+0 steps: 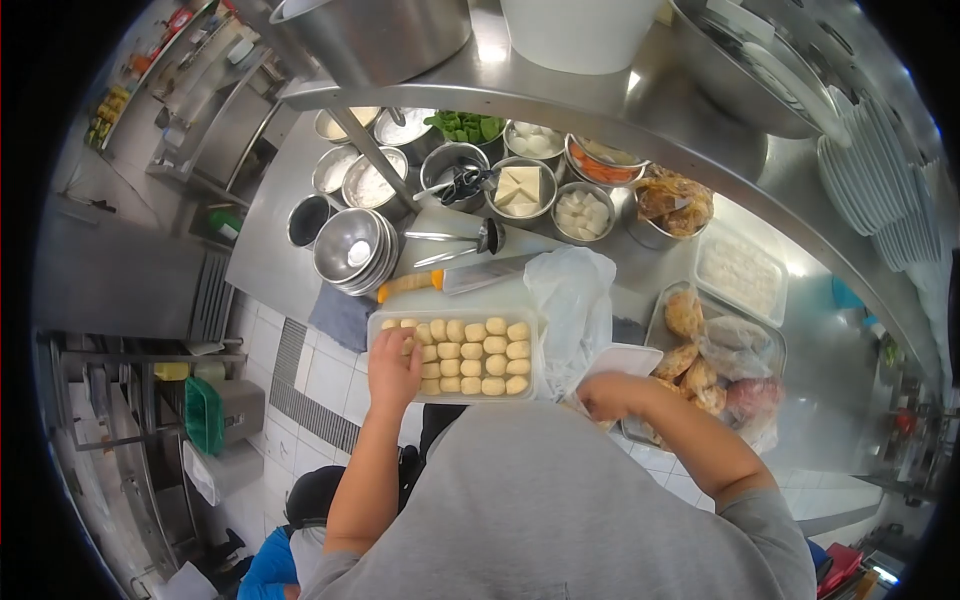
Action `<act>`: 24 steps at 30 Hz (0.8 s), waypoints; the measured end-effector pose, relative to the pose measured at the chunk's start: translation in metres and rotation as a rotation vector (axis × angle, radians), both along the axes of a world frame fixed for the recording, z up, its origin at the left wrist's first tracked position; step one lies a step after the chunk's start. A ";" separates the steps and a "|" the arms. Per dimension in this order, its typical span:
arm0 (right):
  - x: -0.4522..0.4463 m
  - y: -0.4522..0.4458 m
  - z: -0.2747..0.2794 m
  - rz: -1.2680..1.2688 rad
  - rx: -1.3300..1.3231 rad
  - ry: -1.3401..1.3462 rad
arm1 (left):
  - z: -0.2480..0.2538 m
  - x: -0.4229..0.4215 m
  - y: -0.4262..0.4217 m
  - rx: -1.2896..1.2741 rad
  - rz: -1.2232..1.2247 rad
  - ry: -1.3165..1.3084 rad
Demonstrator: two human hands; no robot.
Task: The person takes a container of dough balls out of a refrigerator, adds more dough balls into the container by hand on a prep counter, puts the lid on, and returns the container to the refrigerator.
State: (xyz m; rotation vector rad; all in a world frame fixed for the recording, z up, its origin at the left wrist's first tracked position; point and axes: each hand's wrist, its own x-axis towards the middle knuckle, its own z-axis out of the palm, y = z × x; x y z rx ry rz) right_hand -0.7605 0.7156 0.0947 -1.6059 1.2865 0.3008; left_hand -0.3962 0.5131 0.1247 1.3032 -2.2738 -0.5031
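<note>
Steel bowls (348, 245), nested, near yellow-handled knife (458, 278). Behind: pale blocks (519, 182) in round metal pan (528, 219), leafy greens (466, 126) farther back. Overhead steel shelf (560, 88) bears white bucket (580, 32). White plates (870, 180) stacked far right.

A grey shirt (560, 490) with short sleeves (768, 528) leaves the forearms (692, 430) bare.

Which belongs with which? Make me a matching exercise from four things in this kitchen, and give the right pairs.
Column one:
1. Left hand
2. Plastic bag
3. Knife handle
4. Leafy vegetable

Column two:
a. green
b. beside the right end of the tray
c. orange
d. at the left end of the tray, by the pale balls

Right pairs: 1-d, 2-b, 3-c, 4-a.
</note>
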 end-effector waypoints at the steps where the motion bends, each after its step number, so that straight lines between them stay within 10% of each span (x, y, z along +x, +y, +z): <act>1: 0.003 0.000 0.001 0.012 0.006 0.000 | 0.001 -0.001 0.001 0.008 -0.010 0.007; 8: -0.026 0.017 0.007 -0.173 -0.023 -0.030 | 0.006 -0.004 0.003 -0.045 -0.022 0.095; 13: -0.074 0.022 -0.001 -0.708 0.208 -0.582 | 0.044 -0.053 0.014 0.060 -0.133 0.188; 19: -0.063 0.014 0.021 -0.996 0.333 -0.913 | 0.045 -0.145 0.039 0.231 -0.783 0.000; 24: -0.047 0.020 0.034 -1.071 0.224 -1.100 | 0.044 -0.169 0.040 0.332 -0.834 -0.160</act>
